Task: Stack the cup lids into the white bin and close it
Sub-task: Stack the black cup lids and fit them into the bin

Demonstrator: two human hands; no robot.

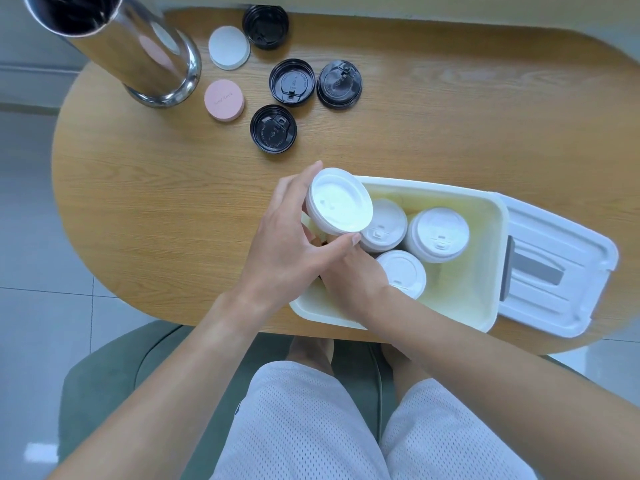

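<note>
Left hand (277, 237) holds a white lid stack (337, 202) over the bin (498, 216); right hand's (349, 271) grip is hidden. Lower it level into the free corner.

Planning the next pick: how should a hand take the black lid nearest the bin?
Pinch the black lid across its outer rim, coming straight down from above. It lies flat on the table with a gap all round, so thumb and fingers probably fit on opposite edges; its flat pose leaves nothing else to grip.
</note>
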